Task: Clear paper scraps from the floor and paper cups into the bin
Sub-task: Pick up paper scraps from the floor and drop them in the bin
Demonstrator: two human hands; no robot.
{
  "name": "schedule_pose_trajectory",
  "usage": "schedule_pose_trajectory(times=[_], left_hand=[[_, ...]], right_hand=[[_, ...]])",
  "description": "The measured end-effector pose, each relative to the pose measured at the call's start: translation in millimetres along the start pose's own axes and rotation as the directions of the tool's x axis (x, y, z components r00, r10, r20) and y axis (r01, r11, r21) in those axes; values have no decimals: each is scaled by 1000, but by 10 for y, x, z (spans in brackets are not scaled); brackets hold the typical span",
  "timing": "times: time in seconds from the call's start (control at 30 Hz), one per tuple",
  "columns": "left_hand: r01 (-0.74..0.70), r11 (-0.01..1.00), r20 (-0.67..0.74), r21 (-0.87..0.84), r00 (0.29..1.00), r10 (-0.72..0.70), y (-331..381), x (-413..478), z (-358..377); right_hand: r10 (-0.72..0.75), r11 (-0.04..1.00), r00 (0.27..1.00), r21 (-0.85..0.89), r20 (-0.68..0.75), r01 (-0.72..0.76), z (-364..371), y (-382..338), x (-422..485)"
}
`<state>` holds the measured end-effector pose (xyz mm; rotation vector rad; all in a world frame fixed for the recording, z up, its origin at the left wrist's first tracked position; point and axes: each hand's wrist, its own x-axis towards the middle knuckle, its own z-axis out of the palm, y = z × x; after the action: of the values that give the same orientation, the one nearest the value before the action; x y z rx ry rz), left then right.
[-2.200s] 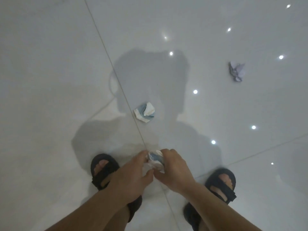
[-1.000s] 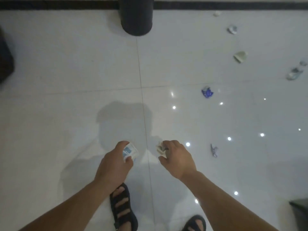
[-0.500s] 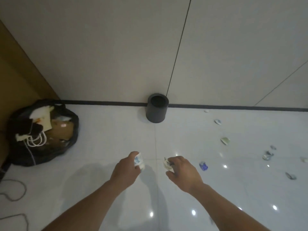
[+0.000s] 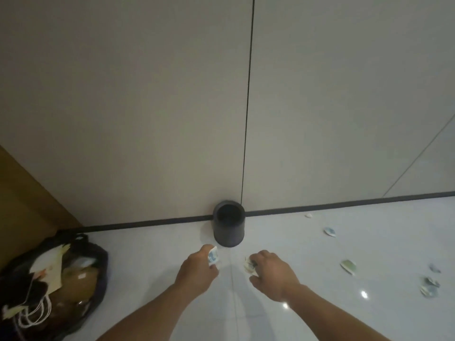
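A dark round bin [image 4: 229, 225] stands on the white floor against the wall, its mouth open toward me. My left hand [image 4: 197, 271] grips a crumpled white-and-blue paper scrap [image 4: 213, 256] just below and left of the bin. My right hand [image 4: 273, 274] pinches a smaller pale paper scrap [image 4: 249, 265] a little right of it. Both hands are held out in front of the bin, short of its rim. Several more scraps lie on the floor to the right, among them a greenish scrap [image 4: 348, 266] and a blue-white scrap [image 4: 330, 231].
A black rubbish bag [image 4: 98, 262] stuffed with paper, cardboard and white cords sits at the left by a brown panel [image 4: 27, 203]. A dark skirting strip [image 4: 344, 205] runs along the wall's foot. More scraps [image 4: 429, 286] lie at the far right.
The view rose from the floor at my feet to the wall and bin. The single scrap both hands held is gone; each hand now holds one. Both hands have come nearer the bin.
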<state>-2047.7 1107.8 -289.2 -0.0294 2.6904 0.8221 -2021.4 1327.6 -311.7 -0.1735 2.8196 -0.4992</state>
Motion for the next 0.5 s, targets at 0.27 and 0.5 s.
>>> schedule_pose_trajectory(times=[0.27, 0.5], left_hand=[[-4, 1000, 55, 2, 998, 3, 324, 1284, -222], [-75, 996, 152, 53, 986, 66, 244, 2733, -396]], right_hand=[[78, 996, 997, 49, -18, -77, -427, 293, 1162], [208, 968, 978, 146, -14, -204, -436, 340, 2409]])
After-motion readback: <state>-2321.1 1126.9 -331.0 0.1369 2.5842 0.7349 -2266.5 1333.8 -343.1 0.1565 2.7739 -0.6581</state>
